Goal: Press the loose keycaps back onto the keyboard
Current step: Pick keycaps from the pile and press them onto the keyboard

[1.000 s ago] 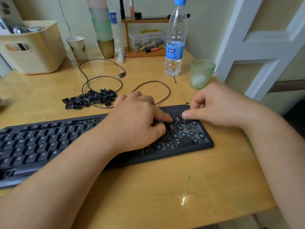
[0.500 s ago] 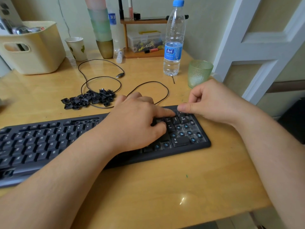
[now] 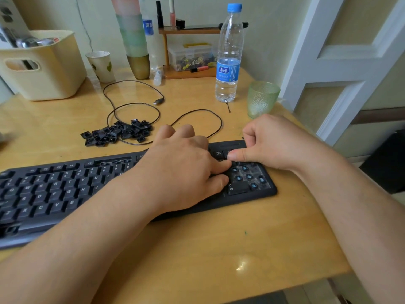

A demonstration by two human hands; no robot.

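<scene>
1. The keyboard [image 3: 65, 194] lies on the wooden desk [image 3: 219, 249] with its long axis running left to right; both hands work over the number pad at its right end
2. The left hand [image 3: 184, 170] rests across the keys just left of the pad, fingers curled, index finger and thumb reaching right toward the pad's left column. Whether they pinch a keycap cannot be told, since the fingertips hide what lies under them
3. The right hand [image 3: 278, 143] is loosely fisted, its thumb extended leftward and pressing down on the pad's top row beside the Num Lock key [image 3: 218, 153]. It seems to press, not grip
4. The two thumb and finger tips nearly meet over the upper left of the pad, so the cap being seated there, if any, lies directly beneath them
5. The bare switch stems [image 3: 249, 177], blue dots on the pad, lie just below and to the right of the fingertips; the right hand is the nearer one
6. The pile of loose keycaps [image 3: 116, 133] sits on the desk beyond the keyboard, well to the left of both hands and nearer the left hand; judged from this, the next fetch suits that hand
7. A cable [image 3: 135, 106] loops around the pile
</scene>
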